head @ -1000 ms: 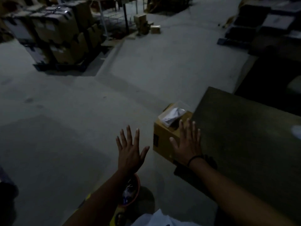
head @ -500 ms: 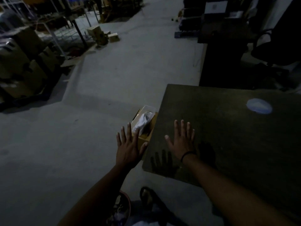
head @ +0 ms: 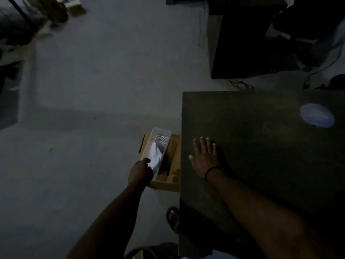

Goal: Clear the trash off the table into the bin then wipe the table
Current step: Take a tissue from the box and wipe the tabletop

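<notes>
Two hands in view, only one busy. L hand is down at the cardboard box that serves as bin, on the floor just beside the table, at its left edge. Its fingers are curled, thumb on top, at the near end of a white sheet lying in a clear tray that sits tilted in the box. Looks like a pinch on the sheet, tho the fingertips are hidden behind the hand, so the tray rim can't be ruled out. R hand lies flat on the tabletop near that same edge, fingers straight & a bit spread, holding nothing

Step, imo: still the trash-clearing part, w/ the L hand settling stuff into the box; can't tell if the sheet is going in or coming out as a wipe. A round pale-blue item sits on the table's far right, well apart from both hands; lid or plate, too dim to say. If it's trash, clearing isn't done

Next move prob calls for the R hand to reach across for that item & carry it over the edge to the box, then wiping
</notes>
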Tool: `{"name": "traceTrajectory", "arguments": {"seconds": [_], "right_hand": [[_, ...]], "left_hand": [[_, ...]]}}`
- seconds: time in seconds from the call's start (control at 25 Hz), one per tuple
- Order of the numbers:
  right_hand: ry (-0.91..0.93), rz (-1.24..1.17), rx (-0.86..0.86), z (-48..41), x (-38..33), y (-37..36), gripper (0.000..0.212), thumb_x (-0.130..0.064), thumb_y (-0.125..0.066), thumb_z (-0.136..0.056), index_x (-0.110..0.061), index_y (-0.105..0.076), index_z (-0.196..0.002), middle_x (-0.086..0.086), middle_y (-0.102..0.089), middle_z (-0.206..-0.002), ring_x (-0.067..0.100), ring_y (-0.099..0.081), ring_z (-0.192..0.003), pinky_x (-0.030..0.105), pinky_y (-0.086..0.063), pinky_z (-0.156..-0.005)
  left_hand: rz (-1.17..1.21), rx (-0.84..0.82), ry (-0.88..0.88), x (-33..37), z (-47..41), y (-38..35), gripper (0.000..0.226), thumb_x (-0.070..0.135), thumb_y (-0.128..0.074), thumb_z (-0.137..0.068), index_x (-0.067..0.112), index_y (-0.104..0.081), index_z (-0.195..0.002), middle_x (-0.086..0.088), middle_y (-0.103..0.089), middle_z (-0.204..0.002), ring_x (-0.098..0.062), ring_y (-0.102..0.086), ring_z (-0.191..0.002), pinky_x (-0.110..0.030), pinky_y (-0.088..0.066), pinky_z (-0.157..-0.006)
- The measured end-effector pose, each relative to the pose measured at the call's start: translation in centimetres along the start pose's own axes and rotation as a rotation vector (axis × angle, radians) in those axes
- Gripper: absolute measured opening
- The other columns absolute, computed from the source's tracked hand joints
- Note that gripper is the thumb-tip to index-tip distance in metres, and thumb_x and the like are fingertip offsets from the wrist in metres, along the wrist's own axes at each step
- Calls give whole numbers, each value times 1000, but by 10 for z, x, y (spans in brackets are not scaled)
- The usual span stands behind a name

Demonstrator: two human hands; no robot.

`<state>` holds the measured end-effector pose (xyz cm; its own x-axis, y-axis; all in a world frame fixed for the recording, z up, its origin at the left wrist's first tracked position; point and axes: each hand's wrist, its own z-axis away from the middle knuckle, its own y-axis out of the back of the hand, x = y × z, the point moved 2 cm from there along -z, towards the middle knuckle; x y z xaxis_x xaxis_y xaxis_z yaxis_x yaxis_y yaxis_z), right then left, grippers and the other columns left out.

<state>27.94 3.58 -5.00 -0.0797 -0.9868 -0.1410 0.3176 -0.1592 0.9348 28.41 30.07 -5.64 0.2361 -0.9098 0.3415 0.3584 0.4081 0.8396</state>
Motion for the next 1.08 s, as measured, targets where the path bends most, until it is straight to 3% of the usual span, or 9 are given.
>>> {"name": "traceTrajectory", "arguments": {"seconds": [0.12, 0.32, 0.52, 0.72, 0.92, 1.08], "right_hand": [[-80, -50, -12, -32, -7, -13, 76, -55, -28, -105, -17, 1, -164, 18, 7, -171, 39, 8, -157, 57, -3, -126], [-69, 76, 146, -42, -5, -38, 79, -61, -24, -102, -15, -10, -164, 21, 1, -170, 38, 2, -158, 60, -10, -125], [-42, 44, 192, -44, -2, -40, 79, -58, -31, -101, -14, -14, -164, 21, -1, -170, 38, 0, -158, 60, -11, -125], [-58, 115, 154, -43, -1, -39, 80, -61, -25, -101, -16, -6, -164, 21, 5, -170, 38, 5, -157, 60, -8, -125], [-60, 116, 81, -43, -4, -35, 79, -61, -18, -102, -14, -2, -164, 24, 7, -169, 41, 6, -157, 60, -4, -125], [1, -74, -146, -42, 9, -8, 80, -63, -29, -102, -20, -2, -164, 18, 14, -170, 37, 14, -156, 54, 3, -126]], "left_hand": [[34, -97, 33, -4, -57, -8, 48, 15, -59, -93, 16, -57, -141, -17, -65, -134, -34, -65, -118, -37, -52, -95], [73, -236, 105, -4, -124, -49, 56, 29, -60, -101, 4, -40, -146, -25, -61, -131, -43, -62, -118, -46, -51, -95], [-151, -78, 42, -11, -148, -80, 36, 28, -70, -93, 2, -56, -114, -24, -61, -109, -46, -69, -90, -47, -54, -69], [-144, -80, 52, 2, -151, -53, 35, 35, -69, -95, 5, -63, -112, -19, -69, -108, -40, -70, -94, -39, -47, -70], [102, 126, 117, 32, -90, -5, 32, 41, -70, -91, 13, -68, -105, -13, -73, -101, -36, -71, -91, -32, -46, -70], [392, 308, 33, 64, -8, 18, 20, 34, -76, -88, 18, -71, -99, -2, -75, -90, -20, -71, -83, -29, -49, -70]]}}
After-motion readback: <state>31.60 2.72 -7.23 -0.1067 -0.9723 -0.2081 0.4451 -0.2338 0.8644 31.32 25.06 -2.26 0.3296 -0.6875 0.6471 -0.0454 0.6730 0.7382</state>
